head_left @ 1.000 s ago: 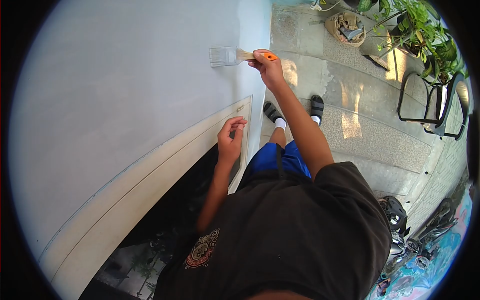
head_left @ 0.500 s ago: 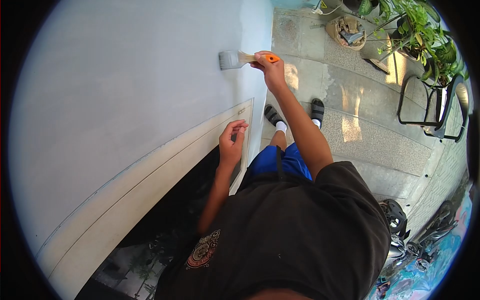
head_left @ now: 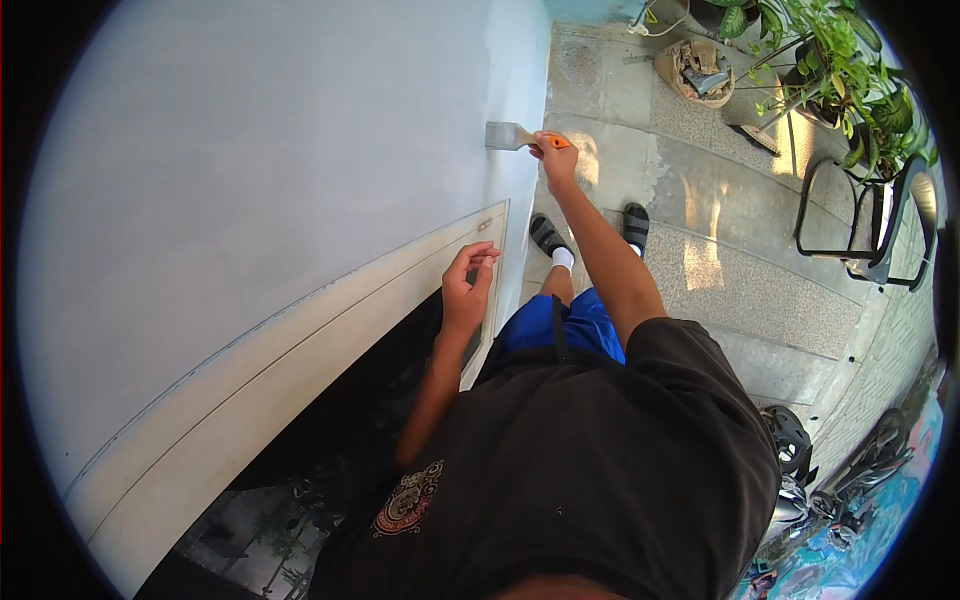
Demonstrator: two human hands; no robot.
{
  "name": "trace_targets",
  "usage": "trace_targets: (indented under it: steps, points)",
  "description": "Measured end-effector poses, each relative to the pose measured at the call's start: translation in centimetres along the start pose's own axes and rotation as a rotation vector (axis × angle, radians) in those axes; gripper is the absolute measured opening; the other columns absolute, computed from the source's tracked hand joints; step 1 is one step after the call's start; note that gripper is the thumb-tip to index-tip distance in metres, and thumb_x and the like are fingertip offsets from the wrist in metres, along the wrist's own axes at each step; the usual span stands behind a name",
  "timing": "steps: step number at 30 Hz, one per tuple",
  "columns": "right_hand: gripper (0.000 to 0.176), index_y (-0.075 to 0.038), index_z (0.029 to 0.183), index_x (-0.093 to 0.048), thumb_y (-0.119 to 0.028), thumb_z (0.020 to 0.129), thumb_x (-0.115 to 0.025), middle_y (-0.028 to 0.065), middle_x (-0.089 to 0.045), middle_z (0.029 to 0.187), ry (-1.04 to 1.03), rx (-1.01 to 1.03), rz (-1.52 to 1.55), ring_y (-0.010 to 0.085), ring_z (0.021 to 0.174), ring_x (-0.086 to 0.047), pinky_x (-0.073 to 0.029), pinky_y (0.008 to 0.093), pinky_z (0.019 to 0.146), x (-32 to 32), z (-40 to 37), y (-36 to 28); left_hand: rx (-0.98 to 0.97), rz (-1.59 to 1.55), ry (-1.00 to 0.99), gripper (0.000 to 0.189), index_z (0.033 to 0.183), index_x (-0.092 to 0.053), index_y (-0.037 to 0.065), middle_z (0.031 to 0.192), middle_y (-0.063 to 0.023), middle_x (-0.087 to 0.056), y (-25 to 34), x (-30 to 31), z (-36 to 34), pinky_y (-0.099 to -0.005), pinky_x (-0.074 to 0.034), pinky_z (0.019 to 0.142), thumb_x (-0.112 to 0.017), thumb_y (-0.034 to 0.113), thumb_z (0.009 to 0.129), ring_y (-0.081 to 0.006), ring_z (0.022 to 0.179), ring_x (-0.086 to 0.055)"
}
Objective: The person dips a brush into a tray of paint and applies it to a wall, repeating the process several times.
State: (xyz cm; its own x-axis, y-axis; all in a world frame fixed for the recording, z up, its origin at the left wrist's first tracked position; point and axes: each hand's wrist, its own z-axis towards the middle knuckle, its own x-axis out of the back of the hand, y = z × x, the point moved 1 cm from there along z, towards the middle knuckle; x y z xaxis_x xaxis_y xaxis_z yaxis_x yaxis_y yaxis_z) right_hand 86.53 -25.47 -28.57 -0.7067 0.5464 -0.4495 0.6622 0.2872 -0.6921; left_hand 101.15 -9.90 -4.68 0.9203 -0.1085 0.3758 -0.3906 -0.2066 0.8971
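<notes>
My right hand (head_left: 558, 162) grips the handle of a paintbrush (head_left: 510, 136), a flat wide one with an orange handle end. Its pale bristles point left and lie against the light blue-grey wall (head_left: 300, 130), near the wall's right edge; the contact itself is hard to make out. Lower down, my left hand (head_left: 470, 283) hovers in front of the cream frame (head_left: 330, 325) with its fingers loosely bent, thumb apart, and nothing visible in it.
Sandalled feet (head_left: 590, 232) stand on the paved floor (head_left: 740, 290). Potted plants (head_left: 825, 60) and a paper-like sack (head_left: 697, 75) with stuff inside sit at the upper right. A black-framed chair (head_left: 880, 225) is at the right. A dark opening (head_left: 350, 420) lies below the frame.
The paintbrush in my right hand has moved right and slightly down along the wall, towards its edge. My left hand has barely shifted.
</notes>
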Motion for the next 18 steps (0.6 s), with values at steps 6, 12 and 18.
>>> trace_targets:
  steps: [6, 12, 18]
  points:
    - [0.014, 0.001, 0.097, -0.063, -0.009, 0.088, -0.065, 0.0091, -0.064, 0.092, -0.322, 0.035, 0.241, 0.0225, 0.082, -0.067, -0.056, 0.0321, 0.074, -4.7, -7.8, -9.6, 0.006, -0.022, 0.009, 0.021, 0.11, -0.059, -0.002, 0.097, -0.01, -0.067, -0.3, 0.0, 0.1, -0.028, -0.047, 0.08, -0.053, 0.003, 0.091, -0.0155, 0.089, -0.062]
    - [0.011, 0.001, 0.095, -0.063, -0.007, 0.087, -0.065, 0.0101, -0.064, 0.092, -0.326, -0.159, 0.351, 0.0226, 0.081, -0.067, -0.058, 0.0332, 0.073, -3.4, -7.5, -6.4, 0.031, -0.006, -0.028, 0.022, 0.114, -0.057, -0.002, 0.101, -0.0096, -0.065, -0.5, 0.2, 0.0, -0.0281, -0.046, 0.085, -0.051, 0.005, 0.094, -0.0146, 0.092, -0.06]
    - [0.014, 0.001, 0.097, -0.063, -0.006, 0.085, -0.067, 0.0105, -0.064, 0.091, 0.149, -0.072, -0.11, 0.0197, 0.077, -0.067, -0.059, 0.0295, 0.068, 4.6, -2.1, 4.0, 0.026, -0.004, -0.016, 0.021, 0.112, -0.058, -0.002, 0.099, -0.0093, -0.066, -0.7, -0.2, -0.3, -0.0278, -0.047, 0.082, -0.052, 0.004, 0.092, -0.0145, 0.09, -0.061]
